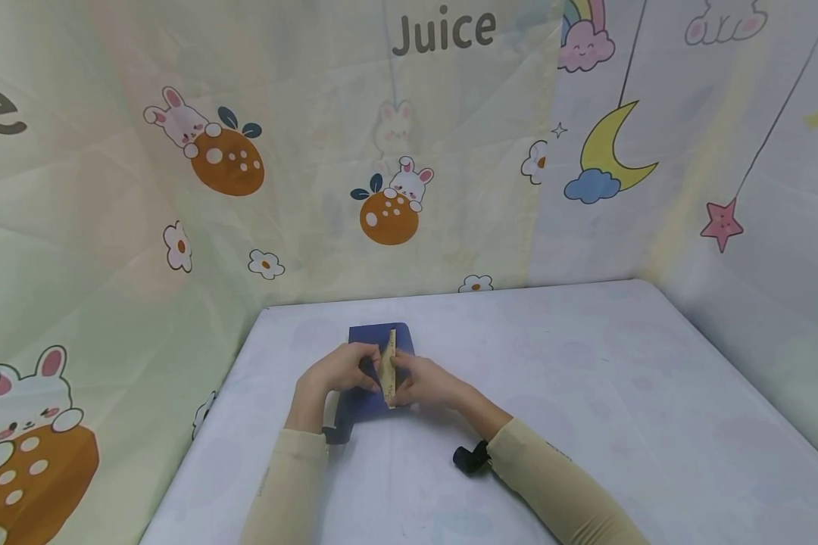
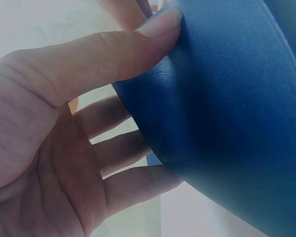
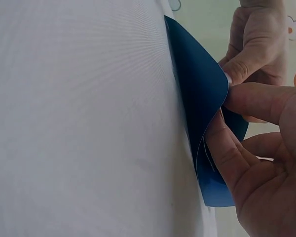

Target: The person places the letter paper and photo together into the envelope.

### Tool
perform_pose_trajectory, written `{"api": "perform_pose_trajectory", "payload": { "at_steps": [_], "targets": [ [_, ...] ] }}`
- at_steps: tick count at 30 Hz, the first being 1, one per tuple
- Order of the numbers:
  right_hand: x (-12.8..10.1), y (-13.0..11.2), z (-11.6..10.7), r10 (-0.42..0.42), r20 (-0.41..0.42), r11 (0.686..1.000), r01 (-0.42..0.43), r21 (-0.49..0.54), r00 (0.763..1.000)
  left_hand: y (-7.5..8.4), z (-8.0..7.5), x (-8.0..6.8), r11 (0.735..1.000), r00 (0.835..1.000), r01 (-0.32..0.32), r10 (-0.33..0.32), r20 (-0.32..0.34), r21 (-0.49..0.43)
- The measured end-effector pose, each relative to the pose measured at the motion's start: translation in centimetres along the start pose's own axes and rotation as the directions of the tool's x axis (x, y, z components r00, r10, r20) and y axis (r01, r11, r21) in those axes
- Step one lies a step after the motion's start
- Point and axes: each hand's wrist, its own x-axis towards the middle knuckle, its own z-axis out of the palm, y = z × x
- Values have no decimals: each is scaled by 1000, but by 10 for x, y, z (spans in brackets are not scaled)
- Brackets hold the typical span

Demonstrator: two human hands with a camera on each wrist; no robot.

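Note:
A blue soft-covered notebook stands out on the white table, near its far left. Between the two hands rises a narrow cream strip with speckles. My left hand pinches the notebook from the left; in the left wrist view its thumb lies on the smooth blue cover and the other fingers are behind the edge. From the right, my right hand pinches the same piece. The right wrist view shows the blue cover bent into a curve, with both hands meeting at its edge.
A white-covered table extends to the right of the hands. A black wrist camera sits at the right cuff. Behind the table hangs a printed fabric backdrop with rabbits and flowers.

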Motion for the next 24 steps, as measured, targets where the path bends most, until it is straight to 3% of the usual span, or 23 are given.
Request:
{"api": "perform_pose_trajectory", "payload": {
  "at_steps": [24],
  "targets": [
    [1,-1,4,-51,16,999,51,-1,999,-2,2,2,1000,1000,6,-6,1,5]
  ]
}}
